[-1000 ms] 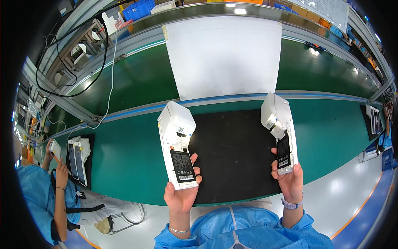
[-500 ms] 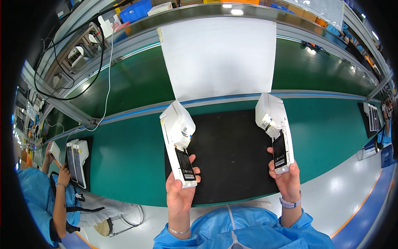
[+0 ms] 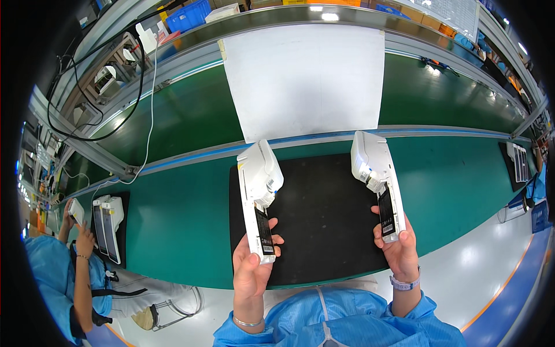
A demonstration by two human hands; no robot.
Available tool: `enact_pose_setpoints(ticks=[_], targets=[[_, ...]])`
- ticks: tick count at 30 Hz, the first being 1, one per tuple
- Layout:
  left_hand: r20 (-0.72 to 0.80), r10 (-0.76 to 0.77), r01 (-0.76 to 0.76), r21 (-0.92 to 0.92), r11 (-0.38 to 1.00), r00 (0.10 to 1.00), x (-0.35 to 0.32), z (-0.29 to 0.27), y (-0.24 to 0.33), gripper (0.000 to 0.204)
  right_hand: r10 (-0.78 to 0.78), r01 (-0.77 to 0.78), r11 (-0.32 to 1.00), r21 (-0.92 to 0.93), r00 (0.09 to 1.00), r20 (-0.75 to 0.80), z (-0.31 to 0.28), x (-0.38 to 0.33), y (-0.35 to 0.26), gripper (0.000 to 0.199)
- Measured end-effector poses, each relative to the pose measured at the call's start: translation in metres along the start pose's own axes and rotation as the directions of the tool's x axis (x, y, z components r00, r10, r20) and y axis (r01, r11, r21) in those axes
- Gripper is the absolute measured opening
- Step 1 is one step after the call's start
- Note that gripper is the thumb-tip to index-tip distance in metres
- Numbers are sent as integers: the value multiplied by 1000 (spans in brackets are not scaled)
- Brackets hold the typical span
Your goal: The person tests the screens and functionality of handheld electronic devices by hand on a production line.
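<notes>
My left hand [image 3: 248,274] is closed round the lower end of a white handheld terminal [image 3: 258,170], thumb on the near side and fingertips showing at its right edge. A matching white terminal [image 3: 368,155] is gripped by its lower end in my right hand [image 3: 400,251]. Both are held up, bulky heads pointing away from me, above a black mat [image 3: 318,225]. On each one's lower half a black labelled battery shows, the left battery [image 3: 264,230] and the right battery [image 3: 386,213]. Small stickers sit by the bulges.
The mat lies on a green bench [image 3: 173,225]. Behind it stands a white board [image 3: 306,81]. At left, a person in blue [image 3: 52,277] handles a white device beside several terminals [image 3: 110,225] on a dark mat. More terminals [image 3: 518,163] lie far right. Cables [image 3: 152,110] hang at upper left.
Both terminals have turned a little in my hands. The left one's head has swung right and the right one's slightly left, bringing them closer together. My hands have barely moved.
</notes>
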State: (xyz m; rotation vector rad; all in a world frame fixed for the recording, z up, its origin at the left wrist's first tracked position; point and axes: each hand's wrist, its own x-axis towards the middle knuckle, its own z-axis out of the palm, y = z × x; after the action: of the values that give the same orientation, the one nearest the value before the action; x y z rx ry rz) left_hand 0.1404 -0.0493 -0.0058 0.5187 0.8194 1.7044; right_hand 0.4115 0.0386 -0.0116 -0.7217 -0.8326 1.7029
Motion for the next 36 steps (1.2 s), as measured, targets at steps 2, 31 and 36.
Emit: enact_pose_setpoints(ticks=[2, 31, 36], targets=[[10, -11, 11, 33, 999, 1000, 0, -1, 1, 88, 2, -2, 1000, -1, 1000, 0, 1, 0, -1, 86], [-11, -9, 10, 114, 993, 1000, -1, 4, -2, 93, -4, 4, 1000, -24, 1000, -9, -1, 0, -4, 86], [-5, 7, -7, 22, 1000, 1000, -1, 6, -4, 80, -14, 14, 999, -32, 1000, -2, -4, 0, -2, 86]])
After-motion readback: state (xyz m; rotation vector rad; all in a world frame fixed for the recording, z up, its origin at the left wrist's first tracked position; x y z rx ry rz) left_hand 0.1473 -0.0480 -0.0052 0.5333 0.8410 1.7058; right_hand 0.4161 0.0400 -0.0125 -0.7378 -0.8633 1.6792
